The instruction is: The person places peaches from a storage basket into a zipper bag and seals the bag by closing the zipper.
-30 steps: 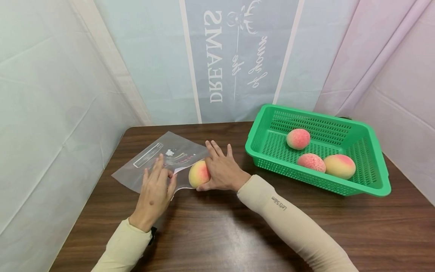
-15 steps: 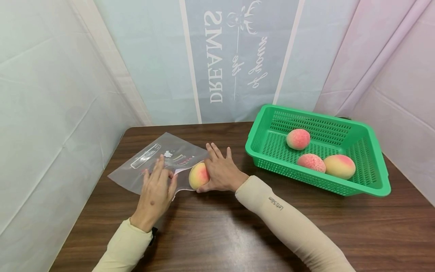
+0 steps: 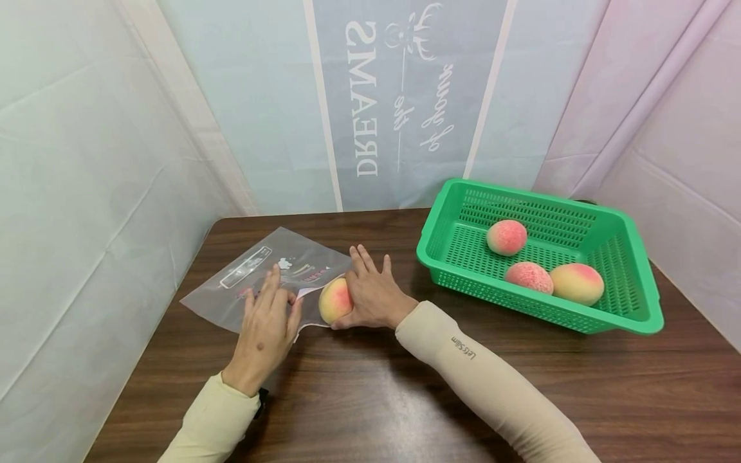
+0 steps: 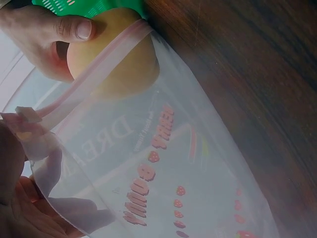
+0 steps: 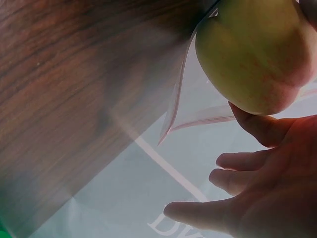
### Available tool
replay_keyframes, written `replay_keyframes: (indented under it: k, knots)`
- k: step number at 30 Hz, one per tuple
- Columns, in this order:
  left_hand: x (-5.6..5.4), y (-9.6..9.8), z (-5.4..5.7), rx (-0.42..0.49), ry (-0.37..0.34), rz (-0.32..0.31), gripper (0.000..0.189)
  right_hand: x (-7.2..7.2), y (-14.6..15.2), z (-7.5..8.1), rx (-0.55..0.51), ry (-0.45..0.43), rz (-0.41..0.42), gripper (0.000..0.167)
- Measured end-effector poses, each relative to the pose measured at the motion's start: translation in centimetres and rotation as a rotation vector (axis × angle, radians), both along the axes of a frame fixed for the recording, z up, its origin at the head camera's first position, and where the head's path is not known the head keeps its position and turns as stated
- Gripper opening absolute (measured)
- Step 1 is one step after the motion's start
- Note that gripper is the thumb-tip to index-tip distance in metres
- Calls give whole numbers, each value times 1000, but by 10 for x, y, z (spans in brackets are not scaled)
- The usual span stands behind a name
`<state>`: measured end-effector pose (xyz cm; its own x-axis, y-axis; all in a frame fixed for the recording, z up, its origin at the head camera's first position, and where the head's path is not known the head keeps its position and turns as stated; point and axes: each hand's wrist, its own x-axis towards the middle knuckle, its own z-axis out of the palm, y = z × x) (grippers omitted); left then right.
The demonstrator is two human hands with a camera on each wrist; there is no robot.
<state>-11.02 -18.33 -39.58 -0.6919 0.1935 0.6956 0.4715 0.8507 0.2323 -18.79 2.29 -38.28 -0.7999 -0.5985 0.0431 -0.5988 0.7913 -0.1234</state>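
Evidently, the peach (image 3: 334, 302) sits in the open mouth of the plastic bag (image 3: 303, 249) on the bench (image 3: 370, 392), just left of your right hand (image 3: 375, 296), whose fingers grasp it. Your left hand (image 3: 260, 334) pinches the lip of that mouth, left of the peach and apart from it; your right is the nearer hand. Roundish peach, no clear long axis found. Judged critical: the peach's line-up with the mouth, since the bag's body extends left and far from it.
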Motion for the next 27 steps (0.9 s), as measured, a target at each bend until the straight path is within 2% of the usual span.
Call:
replay_keyframes:
  k: [10, 27]
  knots:
    - [0, 0, 0, -4, 13, -1, 20, -1, -6, -3, -24, -55, -24, 95]
    - [0, 0, 0, 5, 32, -11, 22, -2, -7, -9, -67, -88, -53, 99]
